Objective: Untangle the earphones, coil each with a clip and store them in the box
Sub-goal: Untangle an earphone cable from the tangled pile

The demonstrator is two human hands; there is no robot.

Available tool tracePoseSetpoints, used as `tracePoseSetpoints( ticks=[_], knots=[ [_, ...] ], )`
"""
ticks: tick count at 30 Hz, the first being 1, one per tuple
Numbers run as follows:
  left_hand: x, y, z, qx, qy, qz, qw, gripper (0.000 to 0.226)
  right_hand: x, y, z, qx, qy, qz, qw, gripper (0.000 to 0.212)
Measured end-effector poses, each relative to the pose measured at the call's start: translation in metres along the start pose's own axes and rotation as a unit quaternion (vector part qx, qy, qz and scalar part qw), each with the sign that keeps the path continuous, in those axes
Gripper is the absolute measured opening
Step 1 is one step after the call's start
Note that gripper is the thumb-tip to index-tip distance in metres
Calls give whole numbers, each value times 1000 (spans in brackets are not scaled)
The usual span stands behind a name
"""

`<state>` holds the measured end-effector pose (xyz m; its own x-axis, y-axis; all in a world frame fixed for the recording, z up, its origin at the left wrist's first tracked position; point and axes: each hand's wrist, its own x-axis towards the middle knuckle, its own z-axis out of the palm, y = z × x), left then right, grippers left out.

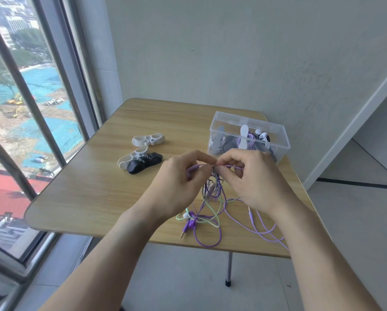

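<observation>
Far left, a window (pixel 26 104) w/ dark bars looks down on a building site. The wooden tabletop (pixel 93 189) stands just right of it.

On the tabletop's left-centre lie three clips: one white clip (pixel 148 140) further back, then a second white clip (pixel 132 157) touching a black clip (pixel 145 165) nearer the person.

Next, the left hand (pixel 179 182) – raised above the tabletop's middle, thumb and forefinger pinched tight on a light-purple cord (pixel 264 230), other fingers curled under. Its grip meets the right hand's almost tip to tip.

Below and between the hands hangs the tangle of earphones (pixel 210 212): dark purple, light purple and mint-green cords knotted together, dropping to the near part of the tabletop. A gold jack plug (pixel 183 235) lies at the near-left of the pile; light-purple loops trail toward the near-right edge.

The right hand (pixel 253 178) pinches the same cord just right of the knot, fingers curled – grip closed on the cord.

Far right, a clear plastic box (pixel 248 122), lid off, sits on the tabletop behind the right hand; inside are several coiled earphones w/ clips, white, grey and purple.
</observation>
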<state>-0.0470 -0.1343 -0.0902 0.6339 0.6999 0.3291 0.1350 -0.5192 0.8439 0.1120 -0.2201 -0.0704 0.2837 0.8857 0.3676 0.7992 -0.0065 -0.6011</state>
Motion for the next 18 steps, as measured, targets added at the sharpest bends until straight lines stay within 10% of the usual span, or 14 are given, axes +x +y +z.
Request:
tracePoseSetpoints(
  ticks=[18],
  knots=[
    [-1, -6, -4, 110, -55, -19, 992, 14, -4, -1, -4, 37, -63, 62, 995, 12]
  ],
)
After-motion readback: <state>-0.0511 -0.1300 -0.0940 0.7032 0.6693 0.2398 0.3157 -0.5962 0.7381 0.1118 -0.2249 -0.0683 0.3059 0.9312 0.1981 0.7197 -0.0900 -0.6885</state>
